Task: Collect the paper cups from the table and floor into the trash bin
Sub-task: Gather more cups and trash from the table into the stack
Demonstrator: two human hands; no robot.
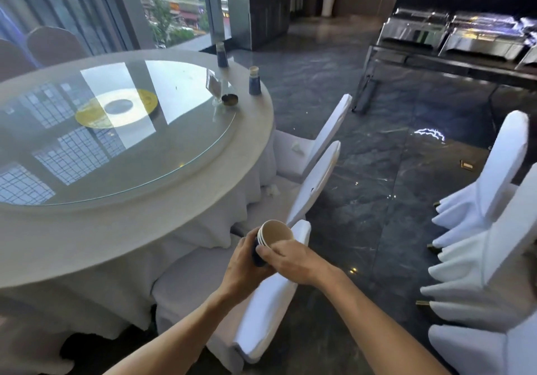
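Stack of nested paper cups [273, 236] gripped between left hand [244, 267] and right hand [293, 258], just beside the tabletop [139, 229], two more cups [254, 81] upright at its far edge

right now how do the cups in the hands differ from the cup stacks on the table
The held cups are tilted, mouth showing, gripped by the left hand and right hand. The near table stack and far table stack stand untouched. All are dark blue stacks.

Banquet hall: clothed round table [174, 223]; covered chairs [488, 171]; buffet chafing dishes [482, 37].
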